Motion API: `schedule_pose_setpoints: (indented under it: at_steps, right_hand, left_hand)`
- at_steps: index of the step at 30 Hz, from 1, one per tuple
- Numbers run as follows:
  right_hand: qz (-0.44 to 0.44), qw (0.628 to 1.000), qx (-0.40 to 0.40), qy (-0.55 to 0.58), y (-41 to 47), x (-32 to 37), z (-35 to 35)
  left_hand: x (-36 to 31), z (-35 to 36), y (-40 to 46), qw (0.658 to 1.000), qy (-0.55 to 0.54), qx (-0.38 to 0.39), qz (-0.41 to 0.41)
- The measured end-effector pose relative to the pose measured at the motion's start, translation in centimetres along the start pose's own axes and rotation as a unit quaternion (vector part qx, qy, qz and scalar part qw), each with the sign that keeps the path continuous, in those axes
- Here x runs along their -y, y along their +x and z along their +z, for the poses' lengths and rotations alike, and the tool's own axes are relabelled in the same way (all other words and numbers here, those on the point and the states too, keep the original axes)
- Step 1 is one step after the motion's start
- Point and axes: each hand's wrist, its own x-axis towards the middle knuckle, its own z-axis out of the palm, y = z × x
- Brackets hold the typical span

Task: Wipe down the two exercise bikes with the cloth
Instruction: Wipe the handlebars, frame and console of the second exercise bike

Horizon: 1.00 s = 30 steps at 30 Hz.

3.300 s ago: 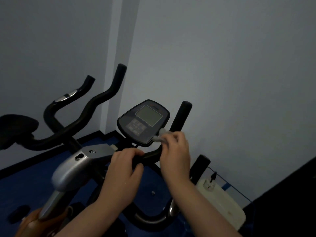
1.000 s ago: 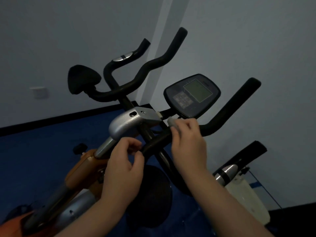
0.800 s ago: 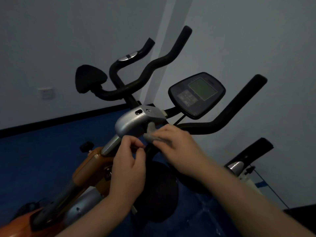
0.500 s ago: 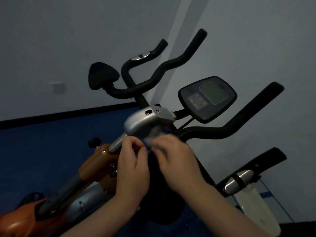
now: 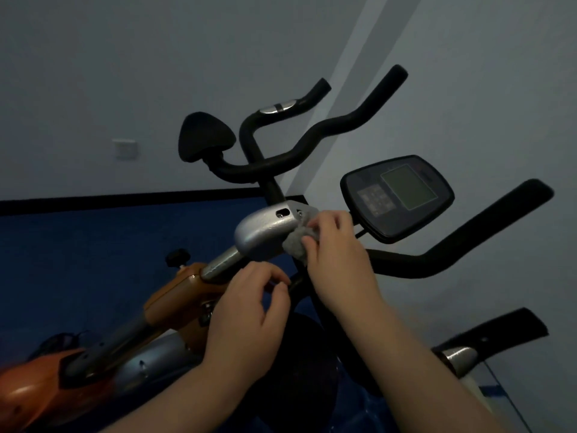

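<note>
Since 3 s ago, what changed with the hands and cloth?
The right hand carried the cloth from the black handlebar by the console leftward onto the silver cover, where it now presses it. The left hand let go of the handlebar and now sits just below, fingers curled. The cloth stayed in the right hand throughout.

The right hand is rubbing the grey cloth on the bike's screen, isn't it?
Not quite. In the head view the right hand does hold the grey cloth, but it presses it against the silver cover below the handlebars, not the screen, which sits untouched off to the right.
</note>
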Motion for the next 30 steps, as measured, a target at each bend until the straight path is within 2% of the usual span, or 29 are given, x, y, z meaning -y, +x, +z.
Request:
schedule_pose_setpoints:
  at_steps: [6,9,12,14,16,17,19,20,22,23,26,28,30]
  right_hand:
    - [-0.011,0.987,0.161,0.025,2.0,-1.2,-3.1]
    - [0.014,0.996,0.090,-0.003,3.1,0.1,-1.9]
    - [-0.079,0.992,0.029,-0.090,1.6,0.6,0.0]
    - [-0.113,0.988,0.066,-0.086,1.2,-0.5,-1.0]
    - [-0.059,0.990,0.128,-0.030,2.6,-1.2,-2.7]
    - [-0.033,0.990,0.135,-0.007,3.3,-1.2,-2.9]
    - [-0.031,0.996,0.081,-0.021,3.3,-0.5,-1.9]
    - [-0.059,0.996,0.038,-0.056,2.7,0.0,-1.0]
    - [-0.130,0.988,0.008,-0.088,1.1,0.0,-0.1]
    - [-0.144,0.987,0.016,-0.073,1.0,-0.4,-0.3]
    - [-0.102,0.992,0.076,-0.013,2.8,-2.2,-2.4]
    - [-0.117,0.993,0.014,0.023,3.8,-2.5,-2.9]
    - [-0.178,0.980,-0.067,0.064,4.7,-2.0,-2.7]
  left_hand:
    - [-0.1,0.0,-0.1,1.000,-0.003,-0.006,-0.015]
    - [-0.3,0.1,-0.1,0.999,0.001,-0.023,-0.022]
    - [-0.3,0.2,-0.1,0.999,-0.001,-0.035,-0.021]
    - [-0.2,0.2,-0.2,0.999,0.003,-0.038,-0.020]
    - [-0.3,0.1,-0.1,0.999,0.004,-0.043,-0.025]
    - [-0.2,0.1,-0.1,0.998,0.003,-0.047,-0.029]
    - [-0.3,0.1,-0.3,0.997,0.009,-0.066,-0.036]
    - [-0.4,0.2,-0.3,0.996,0.016,-0.077,-0.039]
    - [-0.5,0.4,-0.5,0.994,0.026,-0.097,-0.047]
    - [-0.5,0.4,-0.5,0.993,0.030,-0.107,-0.050]
    - [-0.6,0.5,-0.7,0.993,0.024,-0.108,-0.053]
    - [-0.7,0.7,-0.8,0.994,0.017,-0.094,-0.056]
    - [-0.7,0.7,-0.8,0.994,-0.007,-0.084,-0.062]
